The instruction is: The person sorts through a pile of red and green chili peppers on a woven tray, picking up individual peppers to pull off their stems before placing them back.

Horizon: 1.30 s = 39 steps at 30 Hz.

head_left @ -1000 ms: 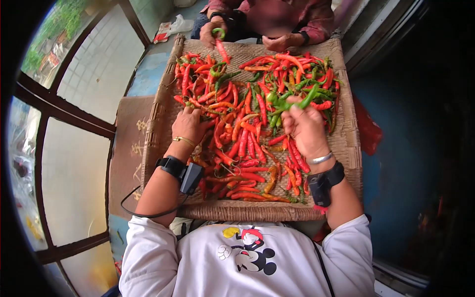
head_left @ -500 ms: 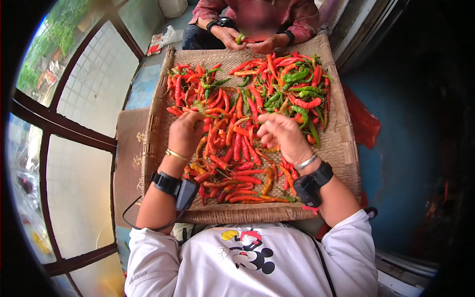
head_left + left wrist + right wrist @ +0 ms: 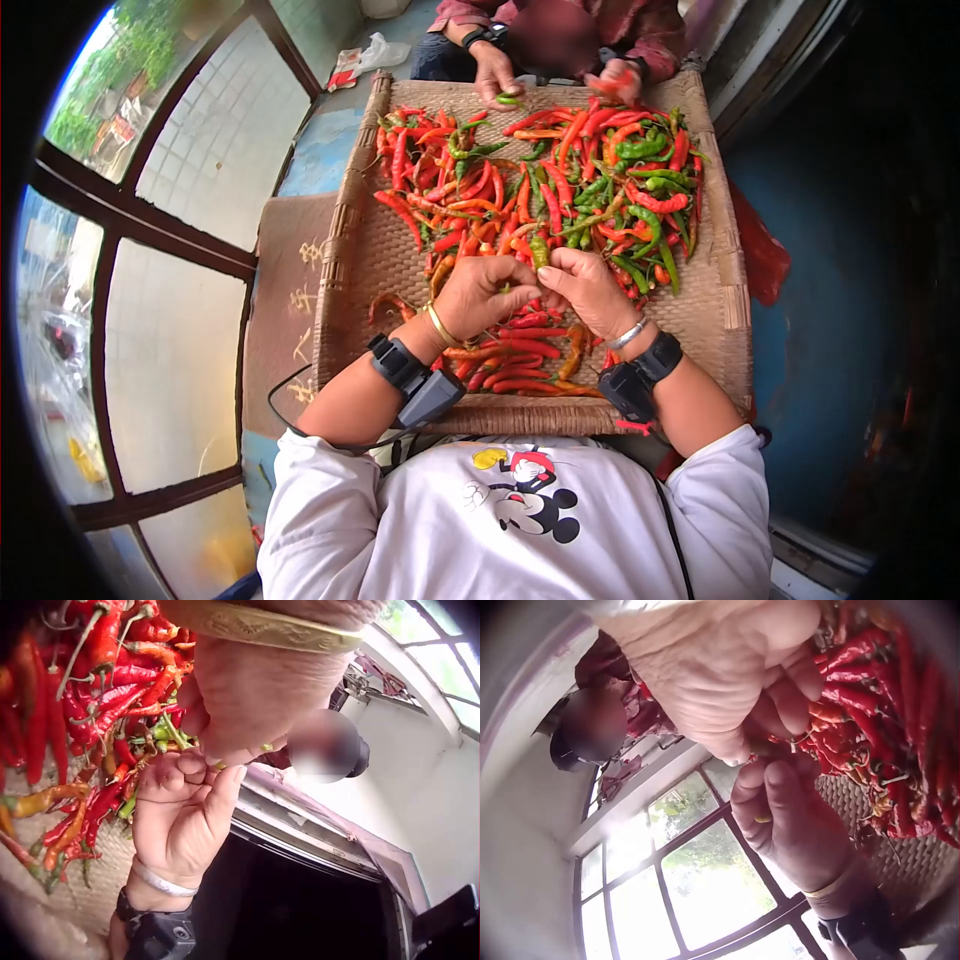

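Both hands meet over the middle of the woven tray (image 3: 735,330). My right hand (image 3: 597,292) pinches a green chili pepper (image 3: 540,252), one end of which sticks out past the fingertips. Right beside it, my left hand (image 3: 482,292) has its fingers curled at the same spot. A small yellow-green stem piece (image 3: 763,820) shows in the left fingers in the right wrist view. The fingertips hide the rest of the pepper. Red chili peppers (image 3: 520,365) lie in a row near the tray's front edge, below the hands.
Red peppers (image 3: 402,160) are heaped at the far left, and green ones (image 3: 645,150) mix with red at the far right. Across the tray, another person's hand (image 3: 495,75) holds a green piece. Windows (image 3: 170,340) line the left side; a red bag (image 3: 765,250) hangs at right.
My right hand has come from the right-hand heap, where it held green peppers, to the middle. The left hand has moved right to meet it. Opposite, the other person's hands met, then parted.
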Tool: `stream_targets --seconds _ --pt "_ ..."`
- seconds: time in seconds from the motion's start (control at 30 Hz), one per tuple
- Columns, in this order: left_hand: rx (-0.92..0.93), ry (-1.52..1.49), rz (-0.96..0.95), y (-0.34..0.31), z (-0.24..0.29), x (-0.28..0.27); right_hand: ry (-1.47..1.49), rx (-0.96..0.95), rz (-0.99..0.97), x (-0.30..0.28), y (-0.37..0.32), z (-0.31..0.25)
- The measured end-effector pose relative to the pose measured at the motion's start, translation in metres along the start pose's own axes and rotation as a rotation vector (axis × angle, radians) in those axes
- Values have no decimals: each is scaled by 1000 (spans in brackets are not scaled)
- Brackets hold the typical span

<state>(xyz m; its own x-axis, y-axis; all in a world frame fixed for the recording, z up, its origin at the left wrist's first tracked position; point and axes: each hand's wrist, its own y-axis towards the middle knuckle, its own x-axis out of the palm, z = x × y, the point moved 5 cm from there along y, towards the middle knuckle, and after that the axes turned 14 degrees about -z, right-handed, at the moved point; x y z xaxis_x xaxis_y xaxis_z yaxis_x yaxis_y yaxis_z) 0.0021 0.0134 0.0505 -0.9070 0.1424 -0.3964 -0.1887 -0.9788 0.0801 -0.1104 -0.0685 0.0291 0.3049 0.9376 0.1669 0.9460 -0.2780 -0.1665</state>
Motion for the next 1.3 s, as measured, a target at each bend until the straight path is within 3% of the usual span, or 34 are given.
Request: stream_targets --seconds 0.03,0.1,0.17,0.23,0.27,0.37,0.43,0.53,0.67,0.7,0.77,0.8,0.9,0.97,1.0,1.03,1.1,1.13,1.17,1.2,1.3 --pt "-7 1 12 -1 -3 -1 -87 -5 -10 0 1 -2" --pt "-130 -454 206 -3 -24 -3 -183 -11 -42 3 1 -7" --pt "-134 -415 209 -4 -30 -7 -338 37 -194 11 1 -4" --pt "-129 -415 53 -1 -28 -1 -350 65 -220 16 0 -6" --pt "-149 -556 16 -2 -27 2 -329 86 -216 15 0 -4" --pt "-11 -487 20 -1 -26 -3 -277 113 -142 5 -3 -16" --pt "9 -642 16 0 -29 -5 -253 50 -77 -10 -5 -24" --pt "22 -563 74 -3 -28 -15 -247 -13 159 -36 -17 -48" --pt "-153 -305 44 -5 -35 -13 235 -322 387 -97 -27 -66" --pt "-137 -69 -42 -4 -29 -9 370 -365 463 -106 -30 -68" --pt "-102 399 -208 -2 -20 2 428 -278 475 -104 -35 -65" --pt "-92 419 -231 -2 -19 7 487 -188 482 -100 -37 -61" --pt "-18 465 -347 -4 -19 19 450 -170 176 -45 -44 -70" --pt "7 486 -331 -6 -27 25 266 -429 -127 11 -66 -115" --pt "-24 532 -415 -8 -31 30 285 -483 -227 41 -87 -139" --pt "-56 577 -504 -11 -35 36 370 -811 -633 18 -128 -133" --pt "-115 576 -557 -13 -40 38 168 -995 -1087 93 -130 -213" --pt "-107 651 -592 -15 -41 41 200 -989 -1126 94 -146 -223" --pt "-102 726 -631 -18 -41 43 145 -1147 -1168 93 -161 -228" --pt "-109 773 -648 -18 -42 45 360 -1093 -1094 79 -189 -224" --pt "-117 852 -680 -23 -34 45 381 -1140 -1069 64 -182 -211"
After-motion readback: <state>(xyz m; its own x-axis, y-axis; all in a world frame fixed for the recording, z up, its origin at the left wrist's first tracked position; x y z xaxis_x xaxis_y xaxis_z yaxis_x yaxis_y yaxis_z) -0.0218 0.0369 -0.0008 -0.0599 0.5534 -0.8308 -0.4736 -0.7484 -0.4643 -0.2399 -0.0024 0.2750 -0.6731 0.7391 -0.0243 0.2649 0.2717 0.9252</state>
